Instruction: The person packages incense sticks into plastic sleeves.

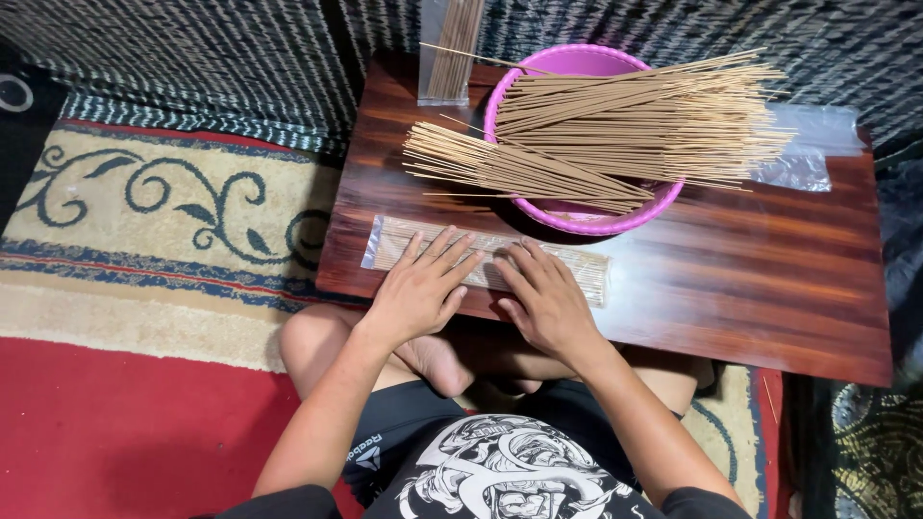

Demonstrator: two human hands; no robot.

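Both hands lie flat on a clear plastic sleeve of incense sticks (486,258) that rests lengthwise along the near edge of the low wooden worktop (769,279). The left hand (420,288) has its fingers spread and presses palm-down on the sleeve's left half; the right hand (546,298) lies beside it, fingers extended and slightly fanned, pressing on the sleeve's middle. Neither hand pinches or grips anything. The sleeve's right end sticks out past the right hand.

Behind the sleeve stands a pink plastic basin (577,219), with a large loose bundle of incense sticks (635,120) laid across its rim. A smaller fan of sticks (510,168) slopes from the basin's left edge onto the worktop. An upright clear packet of sticks (450,53) stands at the far edge, and an empty clear plastic bag (808,154) lies to the basin's right. The person sits cross-legged on a patterned carpet (144,221).
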